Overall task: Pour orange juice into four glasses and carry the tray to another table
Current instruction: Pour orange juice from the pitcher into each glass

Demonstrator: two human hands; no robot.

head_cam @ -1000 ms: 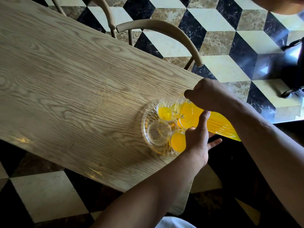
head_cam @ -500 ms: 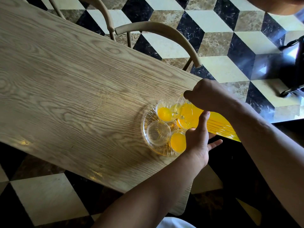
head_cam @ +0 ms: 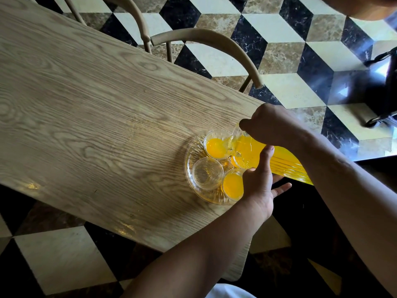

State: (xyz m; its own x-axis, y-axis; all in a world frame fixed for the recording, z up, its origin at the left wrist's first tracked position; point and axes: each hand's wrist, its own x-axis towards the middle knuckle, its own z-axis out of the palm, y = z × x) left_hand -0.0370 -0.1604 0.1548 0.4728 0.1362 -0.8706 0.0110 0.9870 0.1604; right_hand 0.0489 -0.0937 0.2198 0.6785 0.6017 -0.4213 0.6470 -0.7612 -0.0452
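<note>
A round cut-glass tray (head_cam: 191,160) sits near the right end of the wooden table (head_cam: 96,108). On it stand several small glasses. The far glass (head_cam: 217,145) holds orange juice, the near right glass (head_cam: 232,184) is full, the near left glass (head_cam: 207,173) is empty, and a further glass (head_cam: 238,160) lies partly hidden under the jug. My right hand (head_cam: 270,123) grips the top of a ribbed glass jug of juice (head_cam: 281,160), tilted with its spout over the far glass. My left hand (head_cam: 261,179) supports the jug's side from below.
Two curved wooden chair backs (head_cam: 214,39) stand along the table's far edge. The floor is black, white and brown cube-pattern tile. A dark object with straps (head_cam: 384,82) lies on the floor at the right. The tray is close to the table's right corner.
The splashing stream seen a second ago has stopped and the juice in the far glass has settled. Both hands and the jug have stayed almost in place.
</note>
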